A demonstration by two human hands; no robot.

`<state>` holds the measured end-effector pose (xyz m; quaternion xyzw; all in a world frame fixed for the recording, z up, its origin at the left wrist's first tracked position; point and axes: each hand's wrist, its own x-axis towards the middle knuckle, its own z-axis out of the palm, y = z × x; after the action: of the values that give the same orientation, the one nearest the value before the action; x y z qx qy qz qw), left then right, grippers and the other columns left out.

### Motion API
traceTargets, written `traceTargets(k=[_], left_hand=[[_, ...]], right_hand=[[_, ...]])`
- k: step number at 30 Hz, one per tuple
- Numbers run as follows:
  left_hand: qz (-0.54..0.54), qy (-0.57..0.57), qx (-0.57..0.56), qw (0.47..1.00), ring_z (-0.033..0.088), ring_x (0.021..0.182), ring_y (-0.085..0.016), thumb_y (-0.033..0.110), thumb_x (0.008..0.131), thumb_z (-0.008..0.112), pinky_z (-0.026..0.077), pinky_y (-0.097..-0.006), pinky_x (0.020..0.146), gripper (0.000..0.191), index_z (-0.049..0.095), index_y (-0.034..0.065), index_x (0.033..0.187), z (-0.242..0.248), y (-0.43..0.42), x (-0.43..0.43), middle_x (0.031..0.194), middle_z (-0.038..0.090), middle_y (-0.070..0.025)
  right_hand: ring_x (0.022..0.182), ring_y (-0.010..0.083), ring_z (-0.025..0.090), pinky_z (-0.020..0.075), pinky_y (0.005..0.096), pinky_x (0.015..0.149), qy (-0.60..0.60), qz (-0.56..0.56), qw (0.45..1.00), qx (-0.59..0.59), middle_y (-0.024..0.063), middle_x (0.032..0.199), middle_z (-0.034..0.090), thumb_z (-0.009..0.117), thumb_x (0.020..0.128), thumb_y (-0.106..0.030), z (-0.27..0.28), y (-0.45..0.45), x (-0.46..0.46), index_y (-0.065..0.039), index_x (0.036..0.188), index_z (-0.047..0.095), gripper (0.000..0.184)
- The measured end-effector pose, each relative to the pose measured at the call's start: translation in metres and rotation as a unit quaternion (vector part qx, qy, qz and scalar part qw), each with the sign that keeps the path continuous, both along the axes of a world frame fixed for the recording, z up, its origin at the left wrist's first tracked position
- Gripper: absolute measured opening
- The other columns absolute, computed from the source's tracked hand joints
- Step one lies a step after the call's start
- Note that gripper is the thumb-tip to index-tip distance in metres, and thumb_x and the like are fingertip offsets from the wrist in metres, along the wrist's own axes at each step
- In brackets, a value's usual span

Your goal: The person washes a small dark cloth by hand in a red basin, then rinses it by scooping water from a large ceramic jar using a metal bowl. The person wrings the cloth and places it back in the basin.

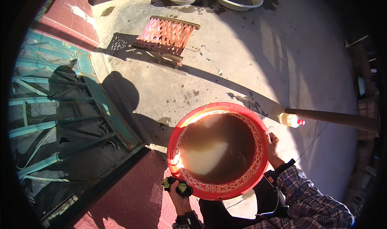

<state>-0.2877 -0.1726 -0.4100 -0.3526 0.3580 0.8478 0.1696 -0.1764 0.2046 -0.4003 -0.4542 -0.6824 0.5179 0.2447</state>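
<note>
A red plastic basin (218, 192) with a patterned inner rim holds cloudy brownish water (211, 156), partly sunlit. My right hand (273, 147) grips its rim on the right side, fingers over the outer edge. At the lower left of the rim, my left hand (179, 198) holds a bunched black and yellow-green cloth (178, 186) pressed near the basin; whether its fingers also grip the rim cannot be told. The basin is in front of my legs, above the concrete ground.
A folding stool with pink woven straps (167, 37) stands ahead. Two metal basins (239, 8) of water sit at the top. A clear bottle with a red cap (289, 120) is near a pole (329, 117) at right. A green metal gate (54, 124) lines the left.
</note>
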Motion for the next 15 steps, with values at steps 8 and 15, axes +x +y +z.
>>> traceTargets(k=[8, 15], left_hand=[[-0.108, 0.018, 0.085, 0.990, 0.062, 0.063, -0.021, 0.006, 0.074, 0.060, 0.053, -0.0333, 0.058, 0.017, 0.055, 0.0106, 0.090, 0.178, 0.038, 0.009, 0.075, 0.063, -0.0051], [-0.171, 0.064, 0.128, 0.975, 0.062, 0.065, -0.020, 0.006, 0.075, 0.060, 0.053, -0.0323, 0.058, 0.015, 0.054, 0.0076, 0.088, 0.311, 0.105, 0.004, 0.075, 0.061, -0.0052]], right_hand=[[0.058, 0.0049, 0.031, 0.0287, 0.0251, 0.050, 0.007, -0.049, 0.999, 0.021, -0.0071, 0.061, 0.037, 0.056, 0.092, -0.034, 0.209, 0.020, 0.070, -0.008, 0.064, 0.043, 0.041], [0.073, 0.0077, 0.050, 0.0423, 0.0243, 0.065, 0.173, -0.044, 0.983, -0.051, 0.0002, 0.079, 0.058, 0.050, 0.095, -0.031, 0.347, 0.062, 0.094, 0.002, 0.094, 0.059, 0.034]])
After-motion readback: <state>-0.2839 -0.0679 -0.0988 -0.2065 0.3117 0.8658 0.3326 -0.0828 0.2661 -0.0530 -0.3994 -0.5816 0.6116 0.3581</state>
